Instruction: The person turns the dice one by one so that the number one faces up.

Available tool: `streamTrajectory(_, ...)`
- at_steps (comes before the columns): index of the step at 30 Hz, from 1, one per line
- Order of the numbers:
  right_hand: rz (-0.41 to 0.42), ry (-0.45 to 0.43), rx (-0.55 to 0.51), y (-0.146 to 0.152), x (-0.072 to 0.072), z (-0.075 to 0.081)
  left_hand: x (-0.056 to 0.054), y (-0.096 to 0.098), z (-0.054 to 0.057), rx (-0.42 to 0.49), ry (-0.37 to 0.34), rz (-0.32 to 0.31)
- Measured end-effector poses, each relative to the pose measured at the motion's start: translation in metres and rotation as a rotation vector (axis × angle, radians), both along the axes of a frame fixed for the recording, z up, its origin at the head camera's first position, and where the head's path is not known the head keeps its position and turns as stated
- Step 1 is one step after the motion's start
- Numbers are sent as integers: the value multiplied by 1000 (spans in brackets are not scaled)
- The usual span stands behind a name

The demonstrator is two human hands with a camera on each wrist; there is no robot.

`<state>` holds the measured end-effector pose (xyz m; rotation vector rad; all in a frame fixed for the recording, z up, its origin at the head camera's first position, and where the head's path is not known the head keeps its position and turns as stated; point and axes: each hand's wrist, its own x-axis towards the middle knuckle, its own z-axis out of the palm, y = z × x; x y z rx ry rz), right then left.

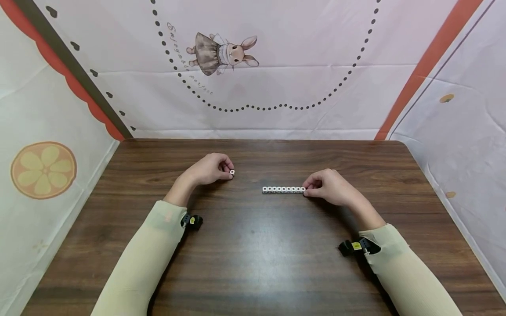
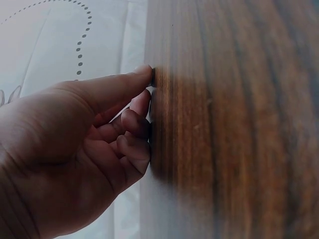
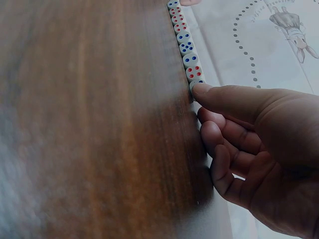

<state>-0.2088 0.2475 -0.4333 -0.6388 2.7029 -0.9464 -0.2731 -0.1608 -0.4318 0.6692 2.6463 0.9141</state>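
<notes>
A straight row of several small white dice [image 1: 282, 190] lies on the wooden table, one dot showing on each top. Side faces with red and blue pips show on the dice [image 3: 187, 47] in the right wrist view. At the row's right end, my right hand [image 1: 331, 188] pinches the last die [image 1: 303, 189], its thumb on the near side. Apart from the row, farther left and back, my left hand [image 1: 211, 169] holds a single white die [image 1: 232, 173] between thumb and fingers. In the left wrist view that die is hidden behind the thumb [image 2: 142, 74].
The brown table [image 1: 261, 250] ends at a pale wall cloth [image 1: 276, 87] printed with a rabbit, with more cloth along both sides. Wrist cameras on black straps, one on the left wrist [image 1: 192, 221] and one on the right wrist [image 1: 356, 246], sit by the pale sleeves.
</notes>
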Motion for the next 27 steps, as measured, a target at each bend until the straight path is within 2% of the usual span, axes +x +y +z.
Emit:
streamTrajectory(11,-10,19,10,2,-2,1,-4,1,9,-9,-18,6)
streamTrajectory(17,-9,14,9,2,-3,-1,-4,1,9,-16,-21,13)
streamTrajectory(27,-7,10,13,-1,-4,-3,2,-1,5,-4,-12,7)
